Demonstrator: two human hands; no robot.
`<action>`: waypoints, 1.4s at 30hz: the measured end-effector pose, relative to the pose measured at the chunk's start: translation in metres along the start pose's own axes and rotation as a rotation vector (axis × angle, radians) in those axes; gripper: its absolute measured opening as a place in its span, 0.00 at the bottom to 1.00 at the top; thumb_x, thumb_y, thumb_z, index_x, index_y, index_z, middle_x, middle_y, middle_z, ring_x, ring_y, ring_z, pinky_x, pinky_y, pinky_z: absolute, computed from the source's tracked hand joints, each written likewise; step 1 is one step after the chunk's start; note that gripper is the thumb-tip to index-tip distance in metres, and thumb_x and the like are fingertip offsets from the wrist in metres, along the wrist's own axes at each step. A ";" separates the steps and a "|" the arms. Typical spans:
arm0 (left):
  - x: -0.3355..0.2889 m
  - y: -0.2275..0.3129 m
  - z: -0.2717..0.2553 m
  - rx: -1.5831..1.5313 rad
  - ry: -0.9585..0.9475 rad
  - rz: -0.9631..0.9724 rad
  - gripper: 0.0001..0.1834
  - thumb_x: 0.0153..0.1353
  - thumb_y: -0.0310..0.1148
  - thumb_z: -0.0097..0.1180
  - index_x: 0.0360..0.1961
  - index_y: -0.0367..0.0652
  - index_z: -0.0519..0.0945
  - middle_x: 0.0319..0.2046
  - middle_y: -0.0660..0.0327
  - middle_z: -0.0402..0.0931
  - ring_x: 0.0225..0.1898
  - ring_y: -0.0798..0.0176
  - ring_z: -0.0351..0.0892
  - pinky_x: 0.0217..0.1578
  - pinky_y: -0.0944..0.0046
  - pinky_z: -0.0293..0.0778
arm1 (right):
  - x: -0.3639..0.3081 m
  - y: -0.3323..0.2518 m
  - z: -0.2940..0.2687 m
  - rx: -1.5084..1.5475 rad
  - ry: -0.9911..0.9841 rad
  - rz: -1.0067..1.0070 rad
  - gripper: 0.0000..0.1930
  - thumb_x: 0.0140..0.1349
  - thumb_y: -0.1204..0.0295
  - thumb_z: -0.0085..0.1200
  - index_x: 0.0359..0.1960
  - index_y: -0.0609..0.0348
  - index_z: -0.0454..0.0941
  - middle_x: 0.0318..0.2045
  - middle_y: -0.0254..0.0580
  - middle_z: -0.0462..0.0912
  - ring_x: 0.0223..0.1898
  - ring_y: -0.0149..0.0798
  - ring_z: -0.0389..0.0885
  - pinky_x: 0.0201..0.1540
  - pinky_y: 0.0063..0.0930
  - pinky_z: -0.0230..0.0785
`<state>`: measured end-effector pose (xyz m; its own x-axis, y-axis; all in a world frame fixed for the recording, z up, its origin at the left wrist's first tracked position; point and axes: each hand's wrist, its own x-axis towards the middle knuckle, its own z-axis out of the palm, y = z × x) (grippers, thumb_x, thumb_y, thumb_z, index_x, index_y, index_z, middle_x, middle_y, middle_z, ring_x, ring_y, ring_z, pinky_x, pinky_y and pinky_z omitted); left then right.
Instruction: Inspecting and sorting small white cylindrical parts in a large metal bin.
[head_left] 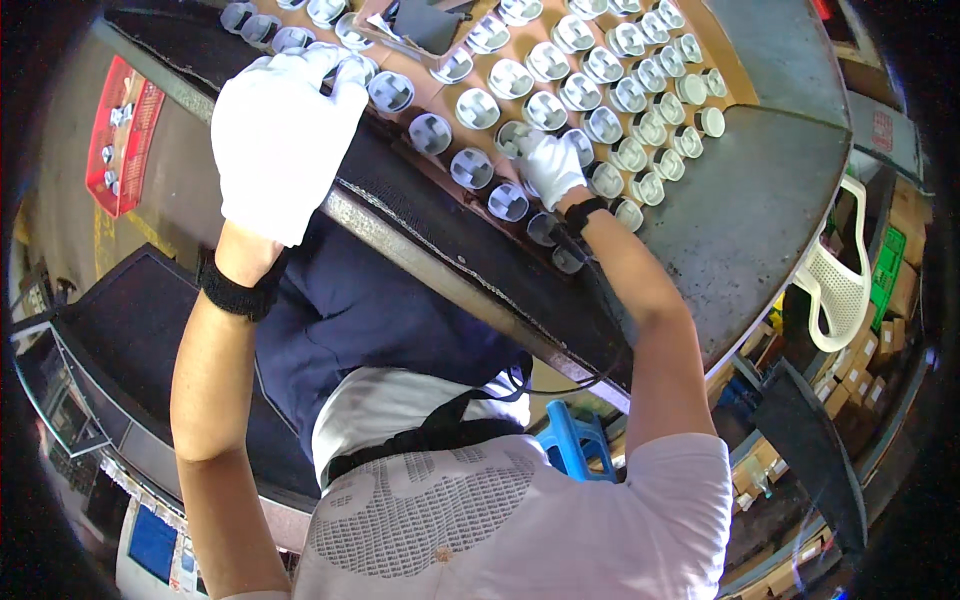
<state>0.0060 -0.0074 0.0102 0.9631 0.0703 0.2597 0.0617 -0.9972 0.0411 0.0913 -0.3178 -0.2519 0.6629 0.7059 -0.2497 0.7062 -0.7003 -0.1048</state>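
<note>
Right hand (pixel 553 172) at one o'clock, fingers reaching a piston (pixel 509 136) at twelve; clamped or not, can't tell! Left hand (pixel 285 150) at ten, fingers curled, grip hidden. Looks stiff, weighty, perhaps slick: grab its sides!

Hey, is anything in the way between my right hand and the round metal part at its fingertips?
Nothing visible stands between the right hand and the round metal part at its fingertips; similar parts stand close around it.
</note>
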 end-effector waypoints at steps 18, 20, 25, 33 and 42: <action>-0.002 0.000 -0.001 -0.154 0.047 -0.037 0.09 0.61 0.35 0.60 0.36 0.42 0.86 0.34 0.53 0.84 0.37 0.50 0.82 0.43 0.54 0.76 | 0.017 -0.024 -0.038 0.223 -0.224 0.229 0.09 0.64 0.62 0.54 0.39 0.48 0.85 0.39 0.47 0.87 0.42 0.51 0.87 0.42 0.45 0.79; -0.002 0.000 -0.002 -0.154 0.048 -0.036 0.08 0.61 0.34 0.60 0.36 0.43 0.86 0.32 0.53 0.84 0.35 0.50 0.82 0.41 0.53 0.76 | 0.013 -0.020 -0.066 0.311 -0.203 0.235 0.11 0.63 0.60 0.56 0.40 0.49 0.84 0.40 0.50 0.87 0.44 0.52 0.86 0.44 0.44 0.78; -0.007 -0.002 0.001 -0.127 0.089 0.005 0.05 0.60 0.34 0.57 0.30 0.48 0.81 0.24 0.57 0.77 0.29 0.52 0.78 0.33 0.52 0.71 | -0.002 0.007 -0.127 1.462 -0.171 0.349 0.14 0.68 0.69 0.56 0.51 0.63 0.80 0.37 0.34 0.85 0.25 0.24 0.79 0.30 0.23 0.75; -0.003 0.004 -0.011 -0.206 0.156 -0.002 0.08 0.63 0.34 0.53 0.28 0.46 0.80 0.26 0.57 0.79 0.31 0.54 0.79 0.34 0.52 0.72 | -0.022 0.009 -0.201 0.847 0.329 0.010 0.24 0.65 0.73 0.52 0.63 0.60 0.73 0.60 0.48 0.79 0.58 0.41 0.77 0.61 0.35 0.70; -0.009 0.046 -0.004 -1.600 -0.217 -0.121 0.29 0.65 0.34 0.62 0.64 0.32 0.71 0.47 0.56 0.84 0.50 0.66 0.82 0.54 0.65 0.76 | -0.049 -0.034 -0.271 0.940 0.318 -0.091 0.24 0.65 0.73 0.55 0.63 0.64 0.72 0.57 0.41 0.81 0.55 0.37 0.80 0.59 0.31 0.72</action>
<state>-0.0007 -0.0534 0.0131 0.9987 -0.0005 0.0519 -0.0517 0.0672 0.9964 0.1019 -0.2994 0.0254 0.7488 0.6607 0.0525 0.3647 -0.3446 -0.8650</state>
